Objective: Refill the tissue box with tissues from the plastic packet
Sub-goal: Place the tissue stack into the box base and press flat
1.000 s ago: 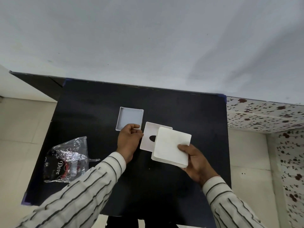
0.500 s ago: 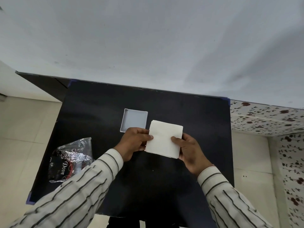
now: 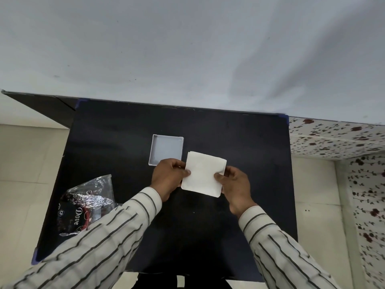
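Observation:
A square white stack of tissues (image 3: 203, 174) sits at the middle of the black table (image 3: 250, 147), held from both sides. My left hand (image 3: 169, 177) grips its left edge with the thumb on top. My right hand (image 3: 234, 184) grips its right edge. The stack covers the flat white lid with the dark hole, which is hidden under it. The open white tissue box (image 3: 166, 149) lies empty just behind my left hand, its inside facing up. The crumpled plastic packet (image 3: 85, 205) with a dark printed label rests at the table's left edge.
A pale wall rises right behind the table's far edge. Cream floor tiles lie to the left and right. A floral-patterned surface (image 3: 337, 138) stands off the table's right side. Blue tape marks the table corners.
My right hand carried the tissue stack left over the lid, which is now hidden. My left hand left the lid's edge and took hold of the stack's left side.

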